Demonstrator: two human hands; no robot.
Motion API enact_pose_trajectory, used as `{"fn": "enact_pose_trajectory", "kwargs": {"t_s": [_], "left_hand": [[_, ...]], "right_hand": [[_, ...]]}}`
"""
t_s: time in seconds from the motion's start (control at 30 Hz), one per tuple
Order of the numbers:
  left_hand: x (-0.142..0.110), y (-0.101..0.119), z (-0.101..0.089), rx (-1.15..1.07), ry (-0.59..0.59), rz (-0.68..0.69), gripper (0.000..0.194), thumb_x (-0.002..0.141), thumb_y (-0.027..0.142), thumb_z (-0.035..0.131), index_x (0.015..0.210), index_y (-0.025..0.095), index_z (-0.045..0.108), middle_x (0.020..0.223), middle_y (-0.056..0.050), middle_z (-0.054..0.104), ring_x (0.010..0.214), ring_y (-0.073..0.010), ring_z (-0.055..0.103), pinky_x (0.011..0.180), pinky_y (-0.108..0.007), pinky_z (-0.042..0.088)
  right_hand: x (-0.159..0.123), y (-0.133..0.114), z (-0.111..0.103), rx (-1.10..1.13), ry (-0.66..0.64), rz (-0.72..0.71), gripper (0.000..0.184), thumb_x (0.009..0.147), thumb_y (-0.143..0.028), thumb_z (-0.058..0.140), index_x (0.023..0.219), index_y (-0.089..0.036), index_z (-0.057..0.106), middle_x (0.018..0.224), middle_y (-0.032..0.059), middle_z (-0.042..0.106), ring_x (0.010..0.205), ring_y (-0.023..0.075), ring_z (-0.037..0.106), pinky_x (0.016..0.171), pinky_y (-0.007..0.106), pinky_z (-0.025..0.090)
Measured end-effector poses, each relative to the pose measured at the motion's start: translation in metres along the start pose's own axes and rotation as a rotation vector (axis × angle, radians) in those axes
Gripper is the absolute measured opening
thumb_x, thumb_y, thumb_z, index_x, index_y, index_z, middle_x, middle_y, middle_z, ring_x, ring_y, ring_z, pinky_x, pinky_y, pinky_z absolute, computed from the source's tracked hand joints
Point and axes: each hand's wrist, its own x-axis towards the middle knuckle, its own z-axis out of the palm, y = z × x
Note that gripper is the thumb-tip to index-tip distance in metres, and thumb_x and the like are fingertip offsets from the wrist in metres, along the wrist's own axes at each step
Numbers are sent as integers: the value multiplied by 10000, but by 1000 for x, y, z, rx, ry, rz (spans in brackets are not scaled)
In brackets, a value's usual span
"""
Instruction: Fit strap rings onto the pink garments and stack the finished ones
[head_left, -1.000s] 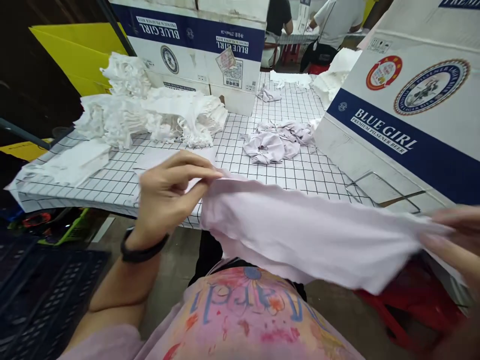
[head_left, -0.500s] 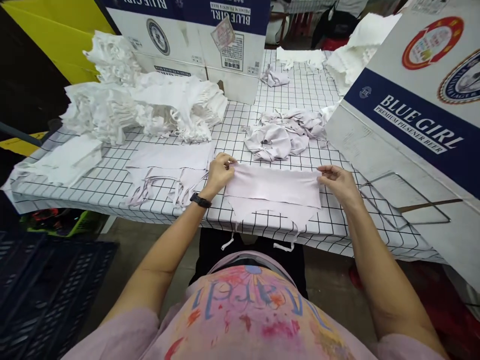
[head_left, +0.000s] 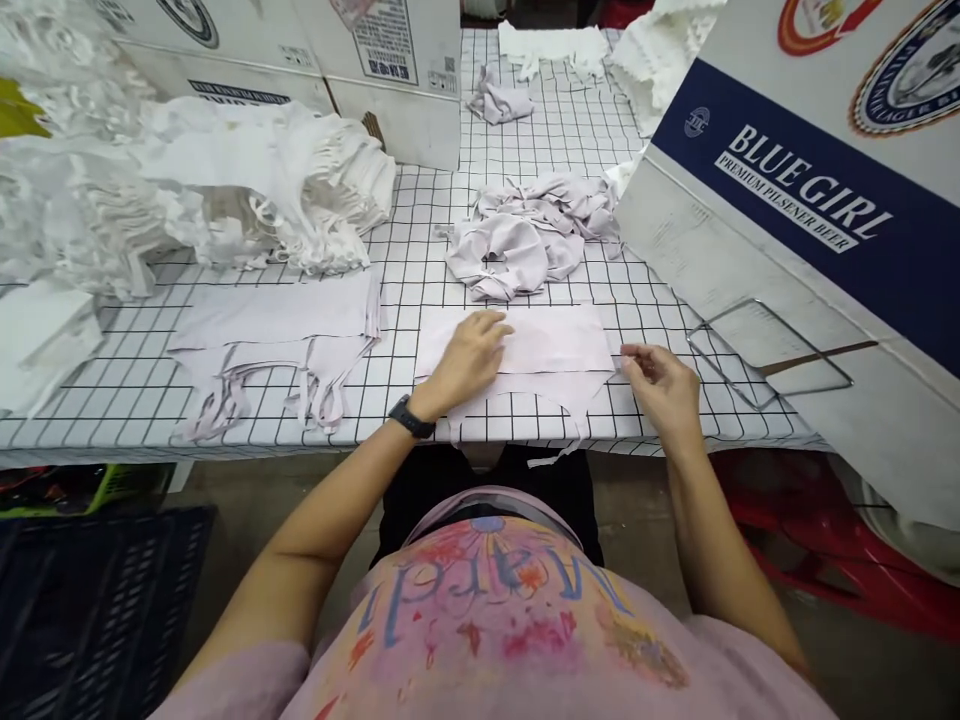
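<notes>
A pale pink strappy top (head_left: 555, 340) lies folded flat on the table in front of me, its wide band toward the back and thin straps hanging over the front edge. My left hand (head_left: 476, 350) rests palm down on its left half, fingers extended and slightly bent. Just off the top's right edge is my right hand (head_left: 664, 388), its fingers loosely curled, thumb and forefinger slightly apart, with nothing visible between them. To the left sits a neat stack of similar pink tops (head_left: 277, 310). Behind the top is a crumpled heap of pinkish garments (head_left: 517, 240).
White garments (head_left: 255, 170) are piled at the left on the grid-patterned table cloth (head_left: 420, 230). One beer carton (head_left: 405, 120) stands behind them; another carton (head_left: 750, 230) leans at the right, beside a bent wire frame (head_left: 772, 350). A red stool (head_left: 825, 540) is below the table.
The pink top was stretched between both hands in the air, then laid on the table. Since then my left hand has slid onto its middle and my right hand has let go of its corner.
</notes>
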Motion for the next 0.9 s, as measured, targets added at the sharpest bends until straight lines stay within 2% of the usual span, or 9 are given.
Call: {"fn": "enact_pose_trajectory", "kwargs": {"t_s": [0.07, 0.13, 0.23, 0.33, 0.43, 0.53, 0.6, 0.77, 0.9], "left_hand": [[11, 17, 9, -25, -118, 108, 354, 997, 164, 451, 1308, 184, 618, 1517, -115, 561, 1458, -278, 463, 1226, -532, 385], [24, 31, 17, -33, -239, 205, 412, 1022, 169, 410, 1399, 202, 573, 1604, -97, 481, 1537, -279, 369, 1269, -558, 304], [41, 49, 31, -34, -406, 318, 460, 1055, 209, 374, 1495, 230, 507, 1681, -70, 366, 1599, -277, 250, 1307, -578, 185], [51, 59, 43, -31, -483, 365, 483, 1082, 340, 374, 1540, 223, 467, 1699, -77, 326, 1612, -295, 211, 1312, -600, 123], [55, 64, 54, -28, -474, 374, 528, 1079, 431, 380, 1564, 229, 439, 1707, -88, 300, 1612, -301, 212, 1306, -618, 105], [53, 63, 63, -11, -435, 371, 540, 1078, 455, 368, 1574, 249, 423, 1706, -87, 303, 1611, -297, 219, 1303, -622, 107], [50, 61, 67, 8, -399, 374, 537, 1078, 451, 365, 1581, 270, 408, 1705, -71, 307, 1611, -285, 224, 1308, -607, 102], [45, 58, 71, 34, -332, 409, 583, 1055, 523, 413, 1586, 283, 402, 1699, -61, 323, 1604, -282, 246, 1316, -592, 99], [45, 57, 73, 25, -311, 421, 636, 1039, 566, 443, 1585, 244, 406, 1694, -91, 328, 1600, -308, 253, 1309, -614, 97]], "right_hand": [[-28, 1, -7, 49, 12, 69, 252, 886, -408, 687, 1023, -215, 773, 995, 78, 773, 862, 231, 711, 861, 399, 576], [-54, 4, -14, 121, -33, 149, 290, 890, -463, 697, 1024, -217, 770, 945, 73, 771, 807, 223, 705, 806, 383, 575], [-86, 11, -20, 215, -240, 271, 358, 868, -546, 710, 974, -210, 772, 865, 75, 769, 687, 212, 687, 702, 367, 574], [-108, 23, -14, 245, -393, 350, 406, 841, -589, 725, 971, -208, 775, 931, 102, 789, 757, 247, 728, 753, 399, 589], [-120, 34, 6, 298, -385, 352, 444, 801, -601, 765, 1029, -221, 767, 1025, 105, 789, 918, 277, 740, 865, 422, 585], [-124, 36, 29, 421, -351, 329, 450, 783, -628, 774, 980, -224, 749, 984, 88, 774, 925, 268, 724, 857, 399, 581], [-126, 32, 36, 474, -341, 317, 418, 820, -630, 742, 935, -228, 739, 961, 77, 767, 932, 261, 713, 879, 393, 567], [-134, 24, 24, 494, -414, 300, 365, 933, -590, 643, 887, -241, 741, 972, 69, 781, 960, 260, 708, 955, 397, 527], [-135, 31, 21, 557, -413, 369, 442, 981, -631, 541, 1047, -247, 748, 1016, 70, 793, 1047, 263, 703, 1014, 399, 487]]}}
